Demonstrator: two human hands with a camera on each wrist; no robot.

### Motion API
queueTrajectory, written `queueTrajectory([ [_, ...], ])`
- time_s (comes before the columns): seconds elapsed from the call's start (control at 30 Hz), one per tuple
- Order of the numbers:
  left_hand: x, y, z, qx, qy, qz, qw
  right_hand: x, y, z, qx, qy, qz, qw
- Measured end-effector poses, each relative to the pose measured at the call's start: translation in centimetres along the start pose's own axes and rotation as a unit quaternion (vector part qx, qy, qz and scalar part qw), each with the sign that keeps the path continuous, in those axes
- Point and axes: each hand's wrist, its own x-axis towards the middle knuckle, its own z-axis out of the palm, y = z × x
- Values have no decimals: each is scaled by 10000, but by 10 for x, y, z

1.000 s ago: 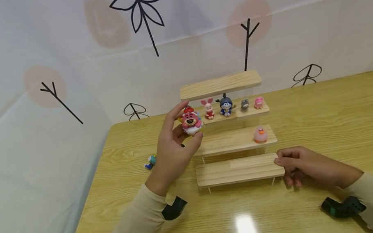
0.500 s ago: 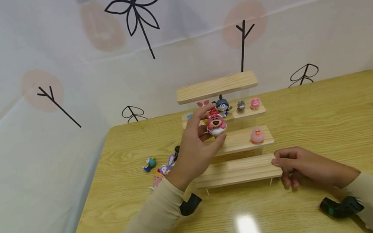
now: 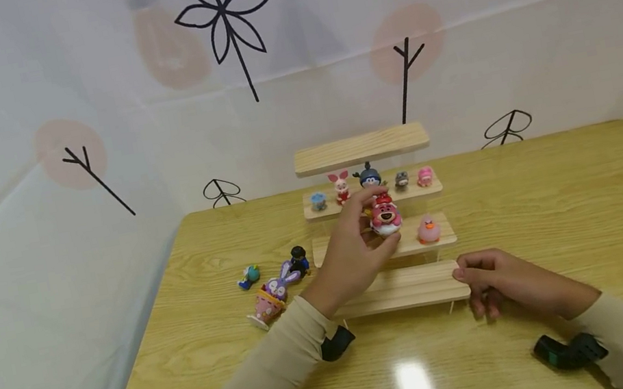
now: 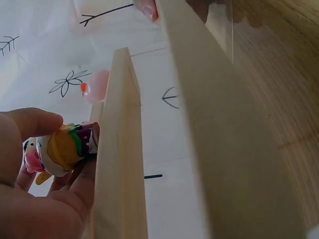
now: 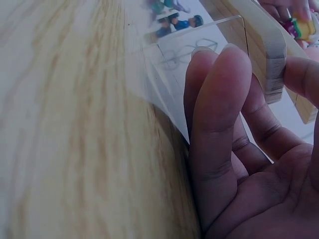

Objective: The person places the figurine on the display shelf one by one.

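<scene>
My left hand (image 3: pixel 352 246) grips a pink bear figurine (image 3: pixel 385 215) with a red top and white base, thumb below and fingers above. It is held in front of the second-lowest shelf board (image 3: pixel 408 247); in the left wrist view the figurine's underside (image 4: pixel 92 139) is right at the board's edge. On that board's right end sits a pink duck figurine (image 3: pixel 429 229). My right hand (image 3: pixel 505 282) pinches the right end of the lowest shelf board (image 3: pixel 403 291), thumb on top. In the right wrist view, its other fingers curl beside the clear shelf support (image 5: pixel 199 31).
Above, another board carries a small blue figurine (image 3: pixel 318 201), a piglet (image 3: pixel 341 188), a dark-hatted figurine (image 3: pixel 369 174), a grey one (image 3: pixel 401 180) and a pink one (image 3: pixel 424 176). Left on the table (image 3: pixel 210 365) lie a purple rabbit figurine (image 3: pixel 275 289), a black-haired one (image 3: pixel 299 260) and a teal one (image 3: pixel 249 276).
My left hand has carried the bear figurine rightward and a little lower, from the shelf's left end toward the duck. The right hand keeps its hold on the lowest board.
</scene>
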Motion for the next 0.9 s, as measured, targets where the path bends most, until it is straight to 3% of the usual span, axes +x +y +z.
queueTrajectory([
  [0.3,-2,-4,5,73,-92,-112,9999,1,0,1,-5,-5,52,10000],
  [0.47,-1,-4,7,734,-52,16,9973,1,0,1,19,61,120,9999],
  [0.63,-1,-3,8,1604,-70,161,9869,-1,1,2,20,96,190,9998],
  [0.9,-7,-1,6,1778,-4,122,9840,-1,-1,4,-91,160,224,9996],
])
